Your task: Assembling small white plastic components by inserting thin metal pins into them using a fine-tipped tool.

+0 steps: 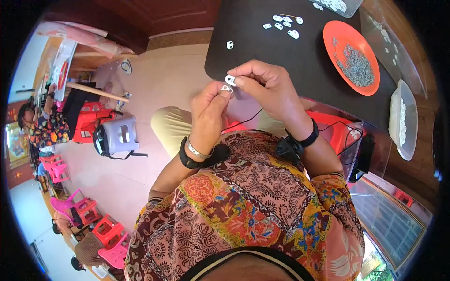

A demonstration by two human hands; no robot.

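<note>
Close together over the near left corner of the dark table [262, 51], both my hands are closed on small white plastic pieces. Between thumb and fingers, my left hand [207, 110] grips a white plastic piece with holes [227, 88]. My right hand [267, 86] pinches another white plastic piece [229, 80], rounded with a dark hole, just above it. Whether the two pieces touch cannot be made out. Several similar loose white pieces [279, 26] lie on the far part of the table, and a single one [229, 45] lies nearer its left edge.
An orange-red plate [330, 35] of small grey metal screws stands on the table's right. Clear tubs of white pieces sit at the right edge [411, 140] and far edge [349, 12]. Leftward are a grey stool [118, 136], red stools [108, 229] and other people [51, 126].
</note>
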